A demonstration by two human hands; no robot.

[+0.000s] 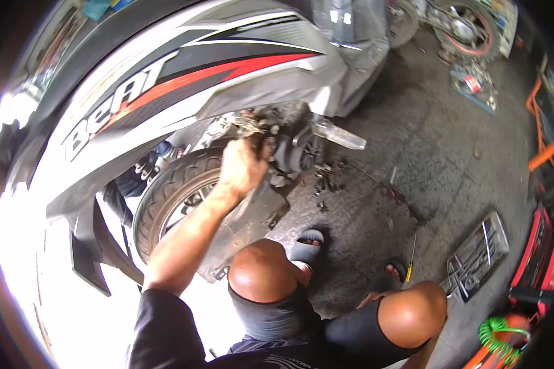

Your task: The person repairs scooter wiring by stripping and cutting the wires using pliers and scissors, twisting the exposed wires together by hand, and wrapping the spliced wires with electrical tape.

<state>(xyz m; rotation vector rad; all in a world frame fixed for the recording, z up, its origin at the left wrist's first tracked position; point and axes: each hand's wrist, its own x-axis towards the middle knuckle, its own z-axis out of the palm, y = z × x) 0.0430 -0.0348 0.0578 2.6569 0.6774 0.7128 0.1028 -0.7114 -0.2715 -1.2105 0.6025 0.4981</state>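
Note:
My left hand (243, 167) reaches into the exposed engine area (283, 132) under the body of a white, black and red scooter (246, 67). Its fingers curl in among dark, greasy parts; whatever they grip is hidden. Just below and left of that hand is the scooter's wheel (151, 209), with a grey metal cover (243, 230) beside it. A clear-looking footpeg or lever (341, 134) juts out to the right of the engine. Behind my right knee (412, 315) the right hand is out of sight; only a bit of forearm shows at the lower edge.
Small dark parts (327, 179) lie on the stained floor near the engine. A yellow-handled screwdriver (410, 261) rests by my right foot. Farther right are a tray of tools (479, 255), a red toolbox (538, 258) and a green coiled hose (495, 338). Another wheel (465, 27) stands far back.

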